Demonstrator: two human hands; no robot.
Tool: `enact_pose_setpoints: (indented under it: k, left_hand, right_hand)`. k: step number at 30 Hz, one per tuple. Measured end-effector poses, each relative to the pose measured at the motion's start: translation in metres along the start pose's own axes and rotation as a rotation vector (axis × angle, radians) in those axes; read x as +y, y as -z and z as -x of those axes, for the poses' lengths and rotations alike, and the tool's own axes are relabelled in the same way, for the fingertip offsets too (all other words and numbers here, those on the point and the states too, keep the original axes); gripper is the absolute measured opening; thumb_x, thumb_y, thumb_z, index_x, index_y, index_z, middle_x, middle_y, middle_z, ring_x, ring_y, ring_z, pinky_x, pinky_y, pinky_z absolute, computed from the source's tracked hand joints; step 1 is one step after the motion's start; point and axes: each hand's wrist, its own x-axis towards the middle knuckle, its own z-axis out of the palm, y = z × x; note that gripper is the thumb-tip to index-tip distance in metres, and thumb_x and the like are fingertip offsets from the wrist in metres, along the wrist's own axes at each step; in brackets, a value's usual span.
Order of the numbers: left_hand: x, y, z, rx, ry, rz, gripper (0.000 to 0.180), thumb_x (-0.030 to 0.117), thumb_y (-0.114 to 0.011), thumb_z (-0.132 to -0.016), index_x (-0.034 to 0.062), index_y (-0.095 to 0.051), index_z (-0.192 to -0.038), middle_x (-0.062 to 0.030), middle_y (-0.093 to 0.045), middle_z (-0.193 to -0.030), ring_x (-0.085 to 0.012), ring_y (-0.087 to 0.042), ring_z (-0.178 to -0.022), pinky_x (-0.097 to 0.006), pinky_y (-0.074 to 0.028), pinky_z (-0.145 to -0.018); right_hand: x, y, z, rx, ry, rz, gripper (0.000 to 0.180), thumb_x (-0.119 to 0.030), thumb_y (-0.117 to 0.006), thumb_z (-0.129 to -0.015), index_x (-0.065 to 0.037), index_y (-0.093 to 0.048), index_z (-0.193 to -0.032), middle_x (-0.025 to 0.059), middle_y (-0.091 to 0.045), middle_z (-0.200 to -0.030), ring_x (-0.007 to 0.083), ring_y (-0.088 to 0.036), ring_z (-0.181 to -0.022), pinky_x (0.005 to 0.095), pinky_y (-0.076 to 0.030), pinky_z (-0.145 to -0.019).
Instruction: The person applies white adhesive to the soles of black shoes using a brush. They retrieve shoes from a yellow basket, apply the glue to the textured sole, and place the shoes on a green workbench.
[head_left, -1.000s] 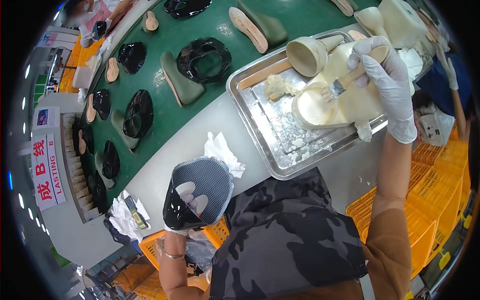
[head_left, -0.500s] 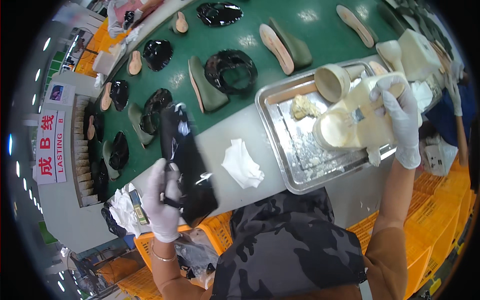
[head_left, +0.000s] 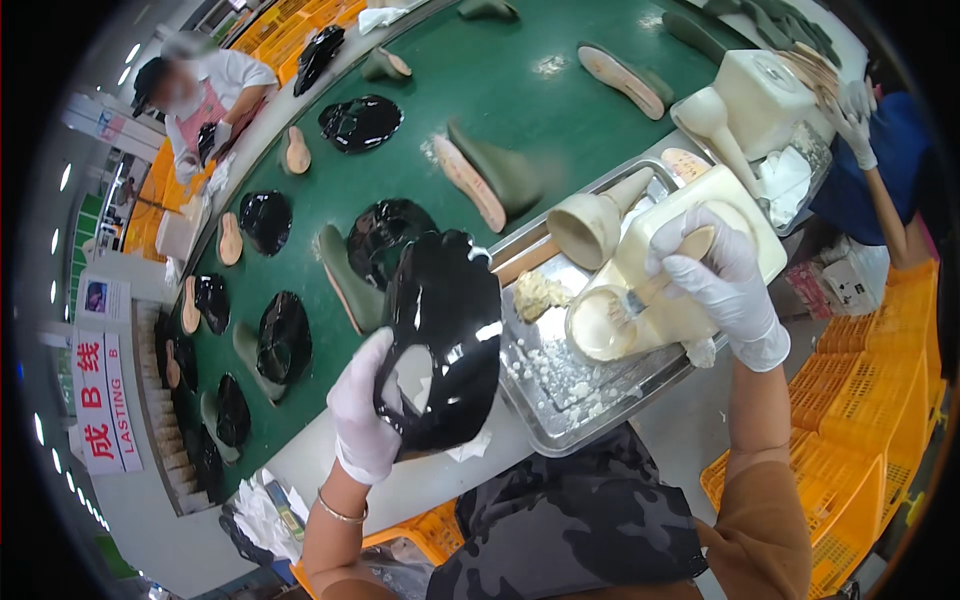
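My left hand (head_left: 362,410), in a white glove, grips a glossy black shoe upper (head_left: 460,350) by its edge and holds it up over the bench. A pale hole shows through the upper. In my gloved right hand (head_left: 728,285) is a brush (head_left: 652,288) with a wooden handle. Its bristle end sits at the round mouth of a cream plastic container (head_left: 745,195) holding pale glue. That container lies tilted in a metal tray (head_left: 570,442), beside a cream funnel-like cup (head_left: 585,230) and a yellowish crumbly lump (head_left: 541,295).
Beyond the bench a green conveyor belt (head_left: 480,85) carries green shoe lasts (head_left: 505,175) with tan insoles and several black uppers (head_left: 284,335). Orange crates (head_left: 840,430) stand at right. A co-worker's gloved hand (head_left: 855,125) is at far right; another person (head_left: 205,100) works at far left.
My left hand has brought the black upper up and to the right, toward the tray. The view has shifted, and the right hand still holds the brush at the container.
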Motion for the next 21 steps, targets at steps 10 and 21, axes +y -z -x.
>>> enact_pose_setpoints:
  k: [10, 21]
  left_hand:
    - [-0.044, -0.103, -0.188, -0.16, 0.228, 0.631, 0.054, -0.013, -0.057, -0.067, -0.0028, -0.049, -0.12, -0.011, -0.061, -0.101, -0.015, -0.06, -0.092, -0.027, -0.048, -0.079]
    - [-0.07, -0.237, -0.312, -0.168, 0.248, 0.228, 0.047, 0.003, -0.072, -0.067, -0.001, -0.059, -0.112, -0.0154, -0.064, -0.098, -0.0245, -0.062, -0.091, -0.032, -0.049, -0.083]
  right_hand:
    - [0.001, 0.008, 0.001, -0.002, -0.024, 0.11, 0.013, -0.009, -0.063, -0.083, -0.003, -0.057, -0.092, 0.0062, -0.063, -0.085, 0.0133, -0.058, -0.08, 0.0275, -0.047, -0.077]
    - [0.0, 0.01, 0.0, 0.002, -0.056, 0.033, 0.013, -0.005, -0.065, -0.083, -0.001, -0.058, -0.093, 0.0063, -0.066, -0.084, 0.0119, -0.062, -0.078, 0.0256, -0.049, -0.072]
